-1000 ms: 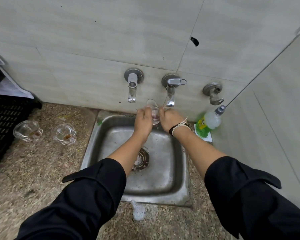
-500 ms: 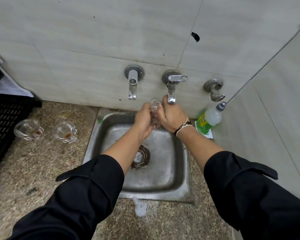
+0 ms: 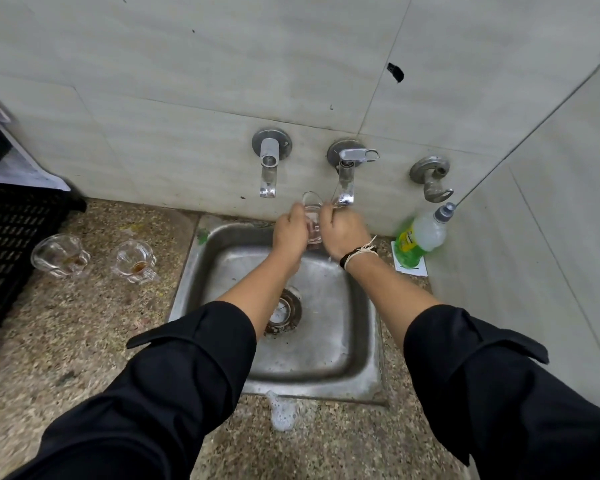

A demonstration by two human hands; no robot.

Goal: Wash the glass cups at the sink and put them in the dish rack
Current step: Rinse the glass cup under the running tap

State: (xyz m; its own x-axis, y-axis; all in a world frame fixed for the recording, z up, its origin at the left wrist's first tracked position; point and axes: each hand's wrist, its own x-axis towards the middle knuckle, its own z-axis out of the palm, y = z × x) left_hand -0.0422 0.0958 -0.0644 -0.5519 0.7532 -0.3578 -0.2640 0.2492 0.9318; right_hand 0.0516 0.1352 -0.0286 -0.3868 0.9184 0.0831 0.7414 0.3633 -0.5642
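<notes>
Measured from the sink (image 3: 326, 372), the scene runs from the black rack (image 3: 11, 244) far to its left, which shows no glass in the part in view. Between rack and sink, two cups lie on the counter: the left cup (image 3: 60, 255) and the right cup (image 3: 134, 262), each with a brown residue inside, so both look unwashed.

Over the sink's back edge the left hand (image 3: 288, 233) and right hand (image 3: 343, 233) both grip a third cup (image 3: 311, 216), fingers wrapped round its sides. Half a second ago the hands sat closer to the spout with the cup nearly hidden between them; a second ago it stood higher and clearer, as now. Its rim again shows above the fingers, just left of the middle tap (image 3: 345, 188). That shifting suggests rubbing or rinsing in progress, not a finished cup. Whether water is running I cannot tell.

The sink basin holds only wet metal and a drain (image 3: 284, 311); no cups lie in it. Just right of the sink stands a soap bottle (image 3: 420, 240), with green liquid in its lower part.

This reads as early: one cup in hand, two waiting.
</notes>
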